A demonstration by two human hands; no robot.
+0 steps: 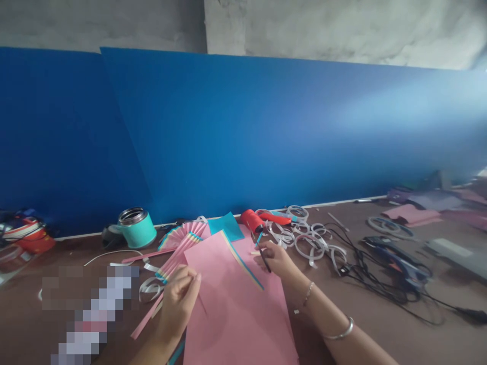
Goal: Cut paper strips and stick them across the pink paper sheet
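Pink paper (pixel 236 314) lies before me, with a blue and yellow strip (pixel 242 261) slanting along its upper right part. My left hand (pixel 182 291) is closed at the paper's left edge; whatever its fingers pinch is too small to make out. Near the upper right of the paper, my right hand (pixel 272 256) has its fingers closed around a thin dark tool (pixel 265 259). Pleated pink paper (pixel 178 256) with blue and yellow edges rests beyond my left hand. A blue sheet (pixel 227 226) sits behind the pink paper.
At the back left stands a turquoise open container (pixel 139 230). A red roll-shaped object (pixel 251 221) and curled white strips (pixel 310 242) are behind my right hand. Black cables (pixel 365 276) and a dark blue tool (pixel 399 263) lie to the right. A blue panel (pixel 243 132) borders the table.
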